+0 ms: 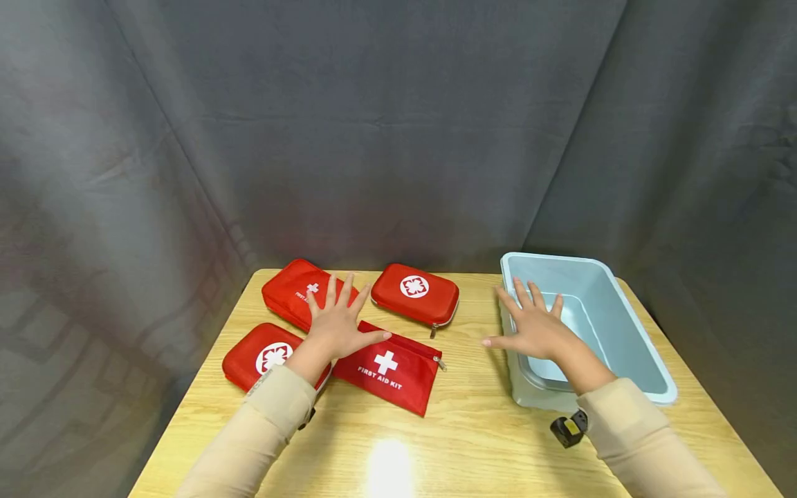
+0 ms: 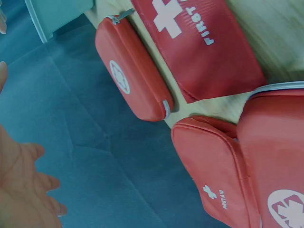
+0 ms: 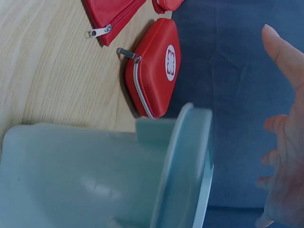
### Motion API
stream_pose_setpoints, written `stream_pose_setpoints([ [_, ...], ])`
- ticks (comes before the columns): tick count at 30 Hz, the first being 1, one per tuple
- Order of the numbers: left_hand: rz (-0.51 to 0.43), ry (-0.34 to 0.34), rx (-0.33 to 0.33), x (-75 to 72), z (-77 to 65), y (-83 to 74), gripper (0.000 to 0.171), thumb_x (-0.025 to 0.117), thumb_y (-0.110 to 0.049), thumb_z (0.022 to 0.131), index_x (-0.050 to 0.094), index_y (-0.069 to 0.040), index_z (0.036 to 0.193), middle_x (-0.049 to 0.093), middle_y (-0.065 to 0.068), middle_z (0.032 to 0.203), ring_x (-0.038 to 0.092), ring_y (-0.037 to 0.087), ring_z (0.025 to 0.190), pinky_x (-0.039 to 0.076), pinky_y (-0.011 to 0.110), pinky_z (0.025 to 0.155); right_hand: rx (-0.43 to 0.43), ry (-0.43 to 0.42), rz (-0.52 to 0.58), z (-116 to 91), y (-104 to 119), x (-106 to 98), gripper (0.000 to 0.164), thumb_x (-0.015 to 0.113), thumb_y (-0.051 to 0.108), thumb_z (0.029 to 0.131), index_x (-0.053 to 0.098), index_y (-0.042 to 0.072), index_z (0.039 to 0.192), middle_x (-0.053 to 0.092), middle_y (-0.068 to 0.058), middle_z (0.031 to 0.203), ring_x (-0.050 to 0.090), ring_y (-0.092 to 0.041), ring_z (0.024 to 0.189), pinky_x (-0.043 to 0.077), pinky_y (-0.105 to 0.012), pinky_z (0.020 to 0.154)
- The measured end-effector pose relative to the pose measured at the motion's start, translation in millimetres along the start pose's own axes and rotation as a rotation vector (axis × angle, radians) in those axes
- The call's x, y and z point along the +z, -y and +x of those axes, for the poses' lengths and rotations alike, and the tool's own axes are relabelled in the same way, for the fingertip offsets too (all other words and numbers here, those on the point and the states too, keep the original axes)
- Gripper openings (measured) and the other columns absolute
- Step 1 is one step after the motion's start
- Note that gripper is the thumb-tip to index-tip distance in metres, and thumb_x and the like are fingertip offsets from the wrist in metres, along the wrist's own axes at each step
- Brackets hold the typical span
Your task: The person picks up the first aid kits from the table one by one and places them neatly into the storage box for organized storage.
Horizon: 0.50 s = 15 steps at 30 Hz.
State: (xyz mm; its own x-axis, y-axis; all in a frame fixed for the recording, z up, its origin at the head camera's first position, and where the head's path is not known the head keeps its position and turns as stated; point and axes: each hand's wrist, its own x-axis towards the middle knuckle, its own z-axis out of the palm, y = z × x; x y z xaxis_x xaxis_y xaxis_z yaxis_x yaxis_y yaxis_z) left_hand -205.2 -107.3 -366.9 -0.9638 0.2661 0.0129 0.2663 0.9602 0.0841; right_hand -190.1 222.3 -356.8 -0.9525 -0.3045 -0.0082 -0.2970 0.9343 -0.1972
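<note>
Fingers spread, my left hand (image 1: 339, 328) hovers above several red first aid kits and holds nothing. Under and beside it lies a flat zip pouch (image 1: 405, 380) lettered FIRST AID KIT. A zippered case (image 1: 249, 356) with a white round emblem sits at the near left, partly covered by my wrist. Behind it is a soft first aid bag (image 1: 289, 287), overlapped by my fingers in the head view. Another emblem case (image 1: 429, 297) rests at the back middle. My right hand (image 1: 538, 332), fingers also spread and holding nothing, is over the left side of a pale blue plastic bin (image 1: 629, 332).
All of it stands on a light wooden table (image 1: 473, 443), with the bin near its right edge. Grey curtain (image 1: 398, 138) hangs close behind the table and at both sides. A black wrist camera (image 1: 568, 430) shows below my right sleeve.
</note>
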Motion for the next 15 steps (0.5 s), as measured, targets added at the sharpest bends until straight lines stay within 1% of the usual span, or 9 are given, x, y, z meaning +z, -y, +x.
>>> stream_pose_setpoints([
  [5, 0.015, 0.012, -0.007, 1.9, -3.8, 4.6, 0.094, 0.036, -0.077, 0.065, 0.015, -0.023, 0.139, -0.002, 0.011, 0.143, -0.013, 0.036, 0.125, -0.010, 0.064, 0.087, 0.008, -0.007, 0.005, -3, -5, 0, 0.098, 0.050, 0.068, 0.067, 0.014, 0.011, 0.138, 0.001, -0.024, 0.140, -0.002, -0.044, 0.123, -0.011, -0.069, 0.081],
  [11, 0.010, -0.003, 0.000, 4.8, -6.2, 6.9, 0.094, 0.034, -0.078, 0.065, 0.015, -0.022, 0.139, -0.001, 0.012, 0.143, -0.011, 0.037, 0.125, -0.013, 0.064, 0.085, 0.025, -0.012, 0.009, -9, -10, -1, 0.098, 0.048, 0.070, 0.067, 0.014, 0.011, 0.138, 0.001, -0.025, 0.139, -0.002, -0.045, 0.123, -0.013, -0.068, 0.081],
  [15, 0.016, -0.009, -0.004, 6.8, -7.7, 8.0, 0.094, 0.033, -0.078, 0.065, 0.013, -0.023, 0.139, -0.002, 0.012, 0.143, -0.012, 0.037, 0.125, -0.010, 0.065, 0.086, 0.034, -0.007, 0.006, -12, -14, 0, 0.098, 0.047, 0.069, 0.068, 0.014, 0.009, 0.138, -0.001, -0.025, 0.139, -0.004, -0.045, 0.123, -0.014, -0.067, 0.081],
])
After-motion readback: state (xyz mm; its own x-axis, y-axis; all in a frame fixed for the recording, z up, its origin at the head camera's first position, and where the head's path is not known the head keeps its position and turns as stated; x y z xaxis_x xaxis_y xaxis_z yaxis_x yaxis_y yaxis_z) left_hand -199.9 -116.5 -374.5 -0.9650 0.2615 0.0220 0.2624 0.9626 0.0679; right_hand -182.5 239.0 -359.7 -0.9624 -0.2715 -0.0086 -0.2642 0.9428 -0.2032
